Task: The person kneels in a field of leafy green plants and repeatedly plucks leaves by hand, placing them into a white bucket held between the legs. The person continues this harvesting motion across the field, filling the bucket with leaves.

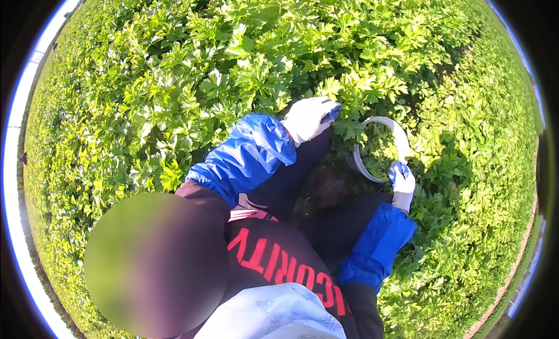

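My left hand (311, 119), in a white knit glove with a blue-coated palm, is at the edge of the leafy green plants (244, 72), which look like celery. Its fingers are bent and partly turned away, so whether they grip a stem is not visible. A matching glove covers my right hand (401, 181), which pinches the near right part of the rim of a white round bucket (399, 136). Green leaves show inside the rim and overhang its left side. The bucket's lower part is mostly hidden among plants and shade.
Dense foliage surrounds me on all sides. My dark-clad legs (349, 216) are bent at either side of a shaded patch of soil (325, 184) near the bucket. Blue sleeve covers (253, 147) reach up my forearms. A dirt strip (502, 291) edges the field at the lower right.
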Motion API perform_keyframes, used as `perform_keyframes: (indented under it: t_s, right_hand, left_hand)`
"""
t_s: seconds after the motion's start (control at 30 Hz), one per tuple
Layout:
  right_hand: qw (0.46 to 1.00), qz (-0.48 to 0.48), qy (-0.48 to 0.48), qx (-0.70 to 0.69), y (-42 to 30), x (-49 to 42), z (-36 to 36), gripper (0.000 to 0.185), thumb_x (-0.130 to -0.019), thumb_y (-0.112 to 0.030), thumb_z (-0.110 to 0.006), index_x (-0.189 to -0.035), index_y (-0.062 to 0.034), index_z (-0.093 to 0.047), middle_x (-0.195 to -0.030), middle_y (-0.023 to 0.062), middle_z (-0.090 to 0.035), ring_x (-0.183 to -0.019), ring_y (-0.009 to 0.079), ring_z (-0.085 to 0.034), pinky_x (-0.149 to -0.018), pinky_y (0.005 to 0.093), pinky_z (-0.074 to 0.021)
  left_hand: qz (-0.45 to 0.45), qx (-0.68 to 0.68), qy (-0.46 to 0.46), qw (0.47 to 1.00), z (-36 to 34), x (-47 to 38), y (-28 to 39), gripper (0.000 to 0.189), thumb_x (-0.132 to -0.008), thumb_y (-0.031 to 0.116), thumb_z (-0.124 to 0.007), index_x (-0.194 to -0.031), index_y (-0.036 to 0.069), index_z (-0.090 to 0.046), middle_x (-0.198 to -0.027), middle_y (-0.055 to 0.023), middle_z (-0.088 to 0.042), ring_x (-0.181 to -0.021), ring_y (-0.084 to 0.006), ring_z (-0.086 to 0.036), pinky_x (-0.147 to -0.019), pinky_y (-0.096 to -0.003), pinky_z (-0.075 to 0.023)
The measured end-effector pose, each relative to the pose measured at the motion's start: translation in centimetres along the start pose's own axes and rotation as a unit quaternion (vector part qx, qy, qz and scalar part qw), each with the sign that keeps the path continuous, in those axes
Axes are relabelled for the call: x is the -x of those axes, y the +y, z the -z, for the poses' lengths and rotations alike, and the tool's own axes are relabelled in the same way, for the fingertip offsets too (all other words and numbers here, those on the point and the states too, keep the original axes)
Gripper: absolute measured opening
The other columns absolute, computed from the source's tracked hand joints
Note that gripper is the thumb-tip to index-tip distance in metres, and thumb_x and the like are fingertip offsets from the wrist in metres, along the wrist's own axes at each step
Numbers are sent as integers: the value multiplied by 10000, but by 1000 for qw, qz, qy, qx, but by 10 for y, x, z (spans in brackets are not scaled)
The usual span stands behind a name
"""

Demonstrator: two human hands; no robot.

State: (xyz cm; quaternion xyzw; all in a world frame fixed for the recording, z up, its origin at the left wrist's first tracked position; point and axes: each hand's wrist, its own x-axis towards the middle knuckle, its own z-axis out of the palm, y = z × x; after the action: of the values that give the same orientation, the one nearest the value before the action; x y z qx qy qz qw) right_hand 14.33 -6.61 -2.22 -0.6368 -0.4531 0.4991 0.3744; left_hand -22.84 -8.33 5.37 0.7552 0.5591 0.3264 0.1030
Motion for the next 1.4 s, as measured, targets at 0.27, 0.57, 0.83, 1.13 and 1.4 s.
perform_keyframes:
  t_s: [0.27, 0.57, 0.83, 1.13, 1.4]
  right_hand:
    - [998, -30, 29, 37, -9, -2, -9, 128, -900, -88, -576, -1000, -34, -633, -793, 49, -635, -543, 93, -539, -472, 204, -426]
    - [998, -25, 34, 55, -8, -8, -16, 123, -903, -80, -561, -976, -1, -621, -737, 15, -588, -559, 76, -501, -486, 207, -407]
    - [997, -9, 38, 60, -13, 1, -21, 150, -905, -76, -555, -1022, -5, -616, -764, 14, -591, -574, 75, -500, -492, 207, -403]
    - [999, -12, 18, 25, -4, 4, -2, 105, -892, -19, -544, -976, -3, -605, -753, 25, -574, -551, 71, -472, -481, 199, -368]
    - [997, -7, 15, 79, -4, -2, -8, 172, -888, -110, -601, -1035, -37, -654, -738, -23, -604, -568, 50, -488, -505, 197, -381]
  left_hand:
    - [81, -45, 18, 996, 71, 92, -11, 377, -775, 190, -691, -1139, 131, -615, -984, -77, -639, -900, -290, -623, -780, -368, -506]
    - [166, -184, 221, 943, 106, 65, -50, 407, -756, 358, -737, -1050, 104, -614, -946, -102, -593, -727, -278, -618, -651, -366, -504]
    - [188, -96, 239, 948, 92, 58, -85, 305, -801, 206, -695, -1065, 75, -618, -874, -85, -654, -734, -231, -638, -629, -328, -501]
    - [278, 651, 83, 701, 101, 48, 9, 226, -869, 189, -616, -1022, 24, -592, -807, -25, -598, -565, -68, -508, -463, -187, -399]
    - [144, 262, -86, 950, -116, -45, 70, 443, -813, 341, -653, -1103, 18, -569, -942, -129, -651, -780, -252, -634, -694, -347, -509]
